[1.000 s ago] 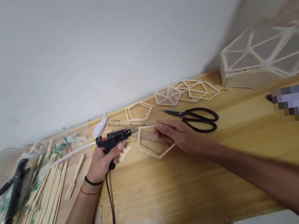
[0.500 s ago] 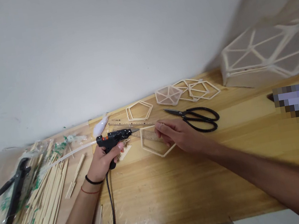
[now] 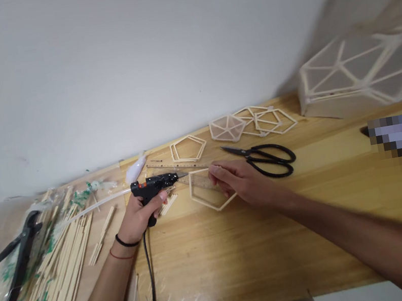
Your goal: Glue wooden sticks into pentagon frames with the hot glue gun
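My left hand [image 3: 138, 217] is closed round the handle of a black hot glue gun [image 3: 155, 185]. A long clear glue stick [image 3: 100, 203] runs out of its back, and its nozzle points right, at the left corner of a pentagon frame [image 3: 206, 207] of thin wooden sticks. Whether the nozzle touches the frame, I cannot tell. My right hand [image 3: 235, 181] pinches the frame on its right side, where the fingers hide part of it. Behind the frame lies a clear set square [image 3: 180, 165]. Short cut sticks [image 3: 169, 204] lie beside the glue gun.
Black-handled scissors [image 3: 269, 157] lie behind my right hand. Along the wall are more stick frames [image 3: 189, 148] and a covered panel [image 3: 227, 128]. Loose sticks [image 3: 69, 270] and plastic wrapping cover the left side. A large covered stick structure [image 3: 361, 75] stands at right. The gun's cord [image 3: 151, 282] hangs over the front edge.
Both hands, the glue gun and the pentagon frame keep practically the same places. Only the view has shifted very slightly.
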The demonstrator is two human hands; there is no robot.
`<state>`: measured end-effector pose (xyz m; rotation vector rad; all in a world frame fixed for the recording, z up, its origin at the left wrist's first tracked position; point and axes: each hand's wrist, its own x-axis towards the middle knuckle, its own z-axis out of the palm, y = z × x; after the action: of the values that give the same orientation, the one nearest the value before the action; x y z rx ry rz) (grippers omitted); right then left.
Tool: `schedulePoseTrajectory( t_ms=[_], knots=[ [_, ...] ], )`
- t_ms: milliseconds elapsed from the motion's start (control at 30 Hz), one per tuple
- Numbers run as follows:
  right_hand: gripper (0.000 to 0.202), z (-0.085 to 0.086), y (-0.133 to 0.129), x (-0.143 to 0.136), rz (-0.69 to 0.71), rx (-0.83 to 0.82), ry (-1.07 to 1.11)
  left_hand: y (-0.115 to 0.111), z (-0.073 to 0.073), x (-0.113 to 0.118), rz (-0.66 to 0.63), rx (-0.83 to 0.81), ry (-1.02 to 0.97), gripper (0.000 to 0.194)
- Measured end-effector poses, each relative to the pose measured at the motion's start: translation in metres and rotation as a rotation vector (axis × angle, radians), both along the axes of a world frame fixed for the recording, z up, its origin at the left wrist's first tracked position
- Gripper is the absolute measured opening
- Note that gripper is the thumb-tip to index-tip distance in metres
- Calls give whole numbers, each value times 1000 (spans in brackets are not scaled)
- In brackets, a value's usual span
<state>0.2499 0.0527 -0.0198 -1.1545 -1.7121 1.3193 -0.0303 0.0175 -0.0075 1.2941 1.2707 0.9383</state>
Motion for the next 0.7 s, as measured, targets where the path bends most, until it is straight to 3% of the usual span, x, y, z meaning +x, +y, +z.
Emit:
schedulePoseTrajectory(
  t_ms=[700],
  knots=[
    [45, 3, -1, -1, 6, 17, -14, -1, -1, 0, -9, -13, 16, 41]
  ],
)
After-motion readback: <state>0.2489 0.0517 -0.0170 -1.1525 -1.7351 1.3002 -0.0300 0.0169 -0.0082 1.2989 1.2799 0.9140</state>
